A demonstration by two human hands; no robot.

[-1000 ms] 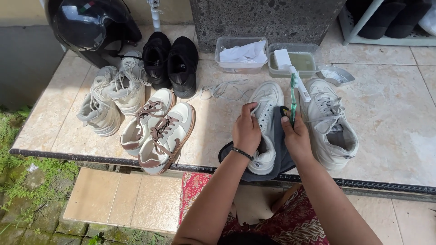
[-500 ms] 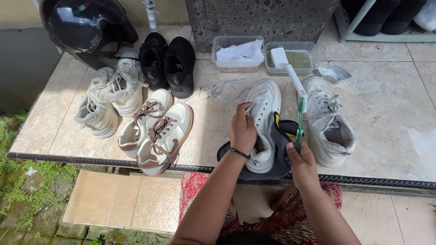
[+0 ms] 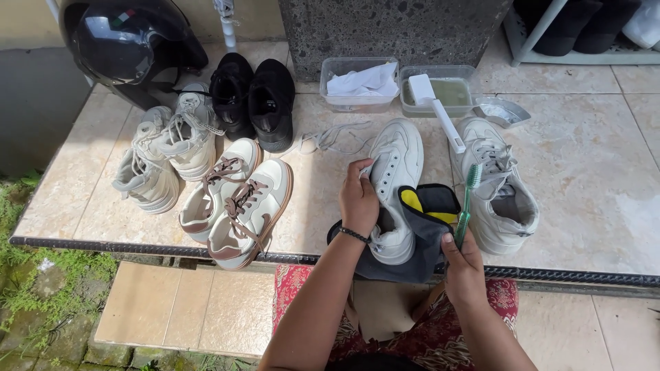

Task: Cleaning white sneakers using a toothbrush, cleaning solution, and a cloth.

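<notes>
While my left hand (image 3: 359, 203) grips the white shoe (image 3: 393, 185) by its side to steady it on the dark cloth (image 3: 412, 257) at the ledge's (image 3: 584, 178) near edge, toe pointing away lengthwise, my right hand (image 3: 465, 264) holds a green toothbrush (image 3: 467, 206) upright, bristles up.

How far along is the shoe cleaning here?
Done: the white sneaker is unlaced, its laces lying loose on the tiled ledge. In hand: the left hand grips that sneaker over a dark cloth; the right hand holds a green toothbrush upright, off the shoe. Left: its laced mate and three other pairs sit untouched; whether they are clean, I cannot tell.
</notes>
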